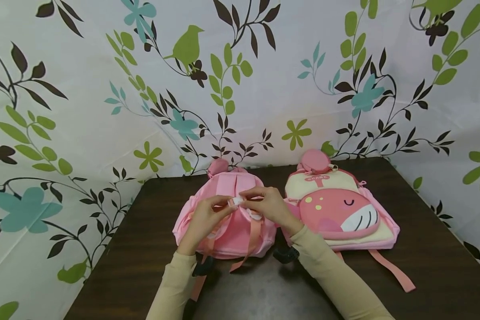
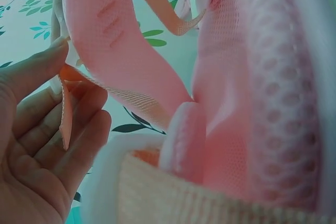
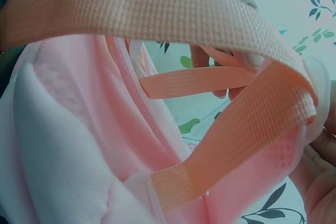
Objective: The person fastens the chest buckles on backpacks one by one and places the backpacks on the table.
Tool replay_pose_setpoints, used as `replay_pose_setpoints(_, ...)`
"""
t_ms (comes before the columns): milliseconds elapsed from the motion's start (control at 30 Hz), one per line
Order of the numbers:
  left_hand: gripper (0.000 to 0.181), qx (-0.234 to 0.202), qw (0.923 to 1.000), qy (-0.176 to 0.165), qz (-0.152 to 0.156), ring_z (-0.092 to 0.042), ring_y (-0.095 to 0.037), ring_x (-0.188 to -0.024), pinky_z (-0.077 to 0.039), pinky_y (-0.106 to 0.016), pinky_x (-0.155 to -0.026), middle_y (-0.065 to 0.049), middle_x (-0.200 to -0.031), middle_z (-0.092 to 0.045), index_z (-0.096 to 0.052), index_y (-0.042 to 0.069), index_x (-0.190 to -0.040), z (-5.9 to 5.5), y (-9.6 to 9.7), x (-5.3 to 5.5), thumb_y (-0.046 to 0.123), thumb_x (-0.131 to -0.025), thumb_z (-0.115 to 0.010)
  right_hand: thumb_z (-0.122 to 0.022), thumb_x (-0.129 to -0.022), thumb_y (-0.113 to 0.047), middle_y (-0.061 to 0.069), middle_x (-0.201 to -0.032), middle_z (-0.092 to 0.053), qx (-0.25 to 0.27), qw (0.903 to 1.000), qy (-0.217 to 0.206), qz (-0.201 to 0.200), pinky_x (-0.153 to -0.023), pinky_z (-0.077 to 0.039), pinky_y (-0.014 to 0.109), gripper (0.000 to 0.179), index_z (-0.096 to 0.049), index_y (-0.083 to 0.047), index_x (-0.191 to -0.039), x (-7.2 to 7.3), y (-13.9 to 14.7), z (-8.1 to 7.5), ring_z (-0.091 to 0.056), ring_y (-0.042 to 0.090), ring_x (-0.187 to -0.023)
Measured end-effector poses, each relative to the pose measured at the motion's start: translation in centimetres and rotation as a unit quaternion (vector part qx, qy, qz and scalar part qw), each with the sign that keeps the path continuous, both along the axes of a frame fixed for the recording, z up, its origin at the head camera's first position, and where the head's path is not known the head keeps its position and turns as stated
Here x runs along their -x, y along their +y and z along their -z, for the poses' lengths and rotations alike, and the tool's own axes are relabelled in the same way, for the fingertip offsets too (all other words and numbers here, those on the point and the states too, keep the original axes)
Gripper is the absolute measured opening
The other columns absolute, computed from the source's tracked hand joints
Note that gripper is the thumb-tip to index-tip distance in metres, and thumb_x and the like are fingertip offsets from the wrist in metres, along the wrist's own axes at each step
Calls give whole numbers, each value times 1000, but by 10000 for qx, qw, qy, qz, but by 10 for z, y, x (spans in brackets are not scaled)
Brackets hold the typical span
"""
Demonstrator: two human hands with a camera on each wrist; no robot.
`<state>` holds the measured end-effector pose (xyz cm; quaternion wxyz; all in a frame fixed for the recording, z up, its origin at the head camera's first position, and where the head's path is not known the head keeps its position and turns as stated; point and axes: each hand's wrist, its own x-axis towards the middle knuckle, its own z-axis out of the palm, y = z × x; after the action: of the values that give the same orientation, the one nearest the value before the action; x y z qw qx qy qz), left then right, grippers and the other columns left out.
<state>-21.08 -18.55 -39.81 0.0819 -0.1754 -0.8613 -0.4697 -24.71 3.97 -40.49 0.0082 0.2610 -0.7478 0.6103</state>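
A pink backpack (image 1: 224,240) lies on the table with its shoulder straps facing up. Both hands meet over its upper middle at a small white buckle (image 1: 238,201). My left hand (image 1: 207,218) pinches the buckle's left side between thumb and fingertips. In the left wrist view, a loose orange strap end (image 2: 65,114) hangs beside those fingers. From the other side, my right hand (image 1: 270,205) pinches the buckle's right part. Orange webbing (image 3: 236,135) crosses the right wrist view and hides much of the fingers, with the pink shoulder strap behind it.
Right of it lies a second backpack (image 1: 324,182), cream and pink with a whale pocket (image 1: 336,213); its orange strap (image 1: 396,271) trails toward the front. Both rest on a dark wooden table (image 1: 124,249). A patterned cloth (image 1: 264,89) hangs behind.
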Motion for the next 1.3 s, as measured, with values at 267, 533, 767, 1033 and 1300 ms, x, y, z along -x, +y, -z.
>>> replay_pose_setpoints(267, 31, 65, 9999, -94, -5, -68, -13, -92, -58, -33, -83, 7, -106, -73, -77, 20, -113, -1, -2, 0, 40, -89, -78, -83, -85, -21, 4, -107, -75, -49, 10000, 30, -44, -82, -58, 35, 31, -78, -10, -113, 1, -1, 2, -72, 21, -98)
replay_pose_setpoints(533, 30, 221, 9996, -161, -40, -69, -12, -92, -58, -33, -82, 8, -106, -73, -77, 21, -113, 0, -3, 1, 40, -89, -78, -81, -87, -21, 4, -110, -75, -199, 9996, -150, -155, -81, -58, 33, 32, -77, -9, -116, 1, -1, 5, -72, 21, -101)
replay_pose_setpoints(767, 30, 428, 9986, -294, -69, -69, -13, -94, -58, -36, -84, 7, -105, -73, -77, 19, -111, 0, -6, 1, 40, -89, -77, -81, -87, -21, 5, -110, -75, -364, 9988, -253, -213, -81, -58, 33, 33, -76, -9, -117, 3, -5, 6, -71, 20, -100)
replay_pose_setpoints(1033, 29, 756, 9965, -334, -77, -68, -13, -94, -57, -39, -86, 9, -102, -73, -78, 19, -107, 1, -8, 1, 40, -87, -79, -80, -88, -24, 6, -107, -75, -607, 9977, -134, -285, -81, -58, 32, 32, -76, -9, -116, 5, -7, 11, -71, 18, -98)
replay_pose_setpoints(1300, 18, 1123, 9922, -417, 348, -63, -12, -87, -55, -37, -85, 11, -90, -69, -76, 21, -101, 5, -10, 4, 35, -90, -78, -79, -89, -27, 5, -109, -74, -1003, 9940, -219, -369, -79, -58, 31, 34, -76, -9, -118, 4, -8, 18, -70, 22, -101)
